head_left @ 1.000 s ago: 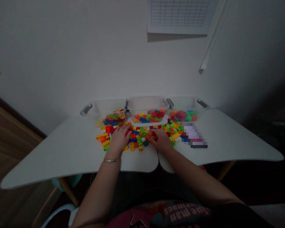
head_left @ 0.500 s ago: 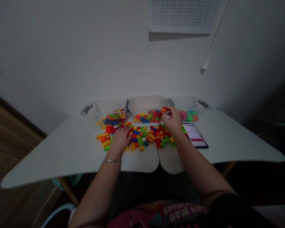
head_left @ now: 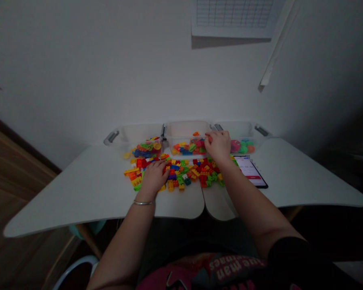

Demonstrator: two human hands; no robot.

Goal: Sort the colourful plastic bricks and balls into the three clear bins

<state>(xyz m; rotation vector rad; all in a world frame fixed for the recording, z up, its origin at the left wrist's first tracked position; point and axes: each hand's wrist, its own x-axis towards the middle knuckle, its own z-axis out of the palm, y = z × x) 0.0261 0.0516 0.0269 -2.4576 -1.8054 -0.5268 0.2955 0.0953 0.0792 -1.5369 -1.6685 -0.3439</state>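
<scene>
My left hand (head_left: 154,178), with a bracelet at the wrist, lies on the left part of a pile of toy building bricks (head_left: 204,167) in red, yellow, orange, green and blue. Its fingers are stretched out over the bricks, gripping none that I can see. My right hand (head_left: 218,146) is at the right rim of the middle clear plastic box (head_left: 187,125), fingers bent but apart from any brick. To the left of its fingertips an orange brick (head_left: 196,133) shows in the air inside that box, above the other bricks lying at its bottom.
A left clear box (head_left: 133,131) holds mixed coloured pieces. Round pink, green and orange pieces lie in the right clear box (head_left: 236,128). A phone (head_left: 251,172) lies right of the pile on the white table (head_left: 302,177). The wall stands directly behind the boxes.
My right hand has let go of the orange brick, which is now away from the fingers inside the middle box. My left hand stays on the pile. The view has shifted slightly.
</scene>
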